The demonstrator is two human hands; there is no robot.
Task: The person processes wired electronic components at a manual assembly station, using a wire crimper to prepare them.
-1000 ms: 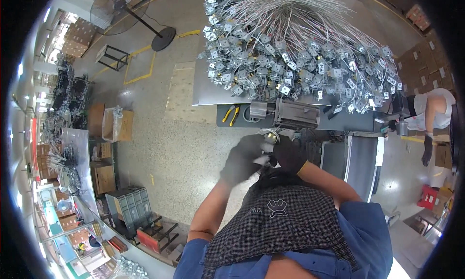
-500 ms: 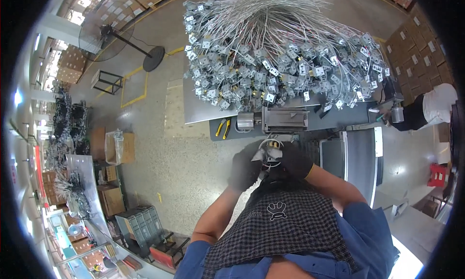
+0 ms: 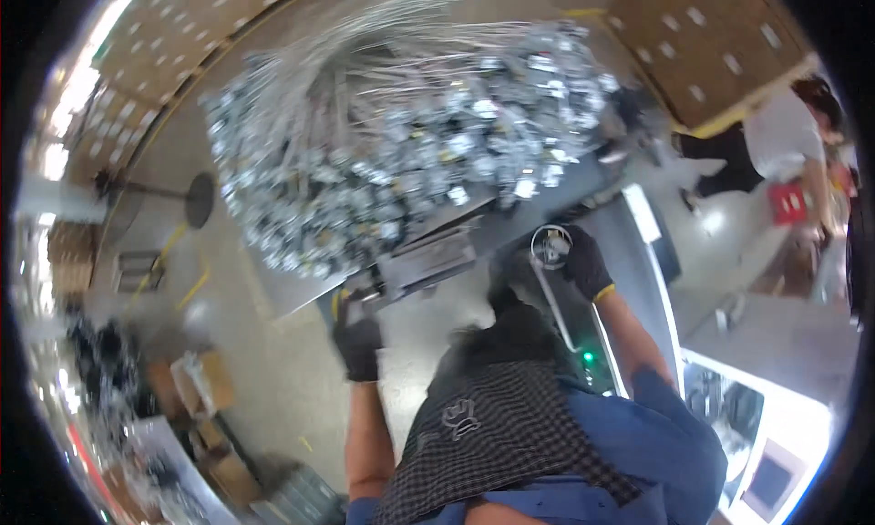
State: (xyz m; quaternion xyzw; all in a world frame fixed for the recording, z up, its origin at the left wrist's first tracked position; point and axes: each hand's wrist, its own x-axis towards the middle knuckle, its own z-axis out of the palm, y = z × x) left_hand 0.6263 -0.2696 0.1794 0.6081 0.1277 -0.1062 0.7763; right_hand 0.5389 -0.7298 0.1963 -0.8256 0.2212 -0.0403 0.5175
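Observation:
My right hand [image 3: 586, 262], in a dark glove with a yellow cuff, is closed on a coiled white cable [image 3: 536, 249]. A small metal part seems to sit within the loop, though blur hides its detail. The coil is over the dark belt conveyor [image 3: 629, 261] to my right. My left hand [image 3: 358, 344], gloved too, reaches to the bench's near edge, beside a metal cylinder and something yellow. Its fingers are smeared by motion, so a hold cannot be made out. Between the hands, a grey metal fixture [image 3: 427, 262] stands on the bench edge.
A large heap of metal parts [image 3: 365, 192] with pale wires covers the bench ahead. A lit green lamp [image 3: 588, 356] shows beside the conveyor, and a white machine [image 3: 793, 406] stands at lower right. Another person [image 3: 788, 133] is at far right, near stacked cartons [image 3: 702, 42].
My hands have moved apart. The right carried the coiled cable right, over the conveyor; the left went left to the bench edge. The whole view has turned, and the other person shows more fully.

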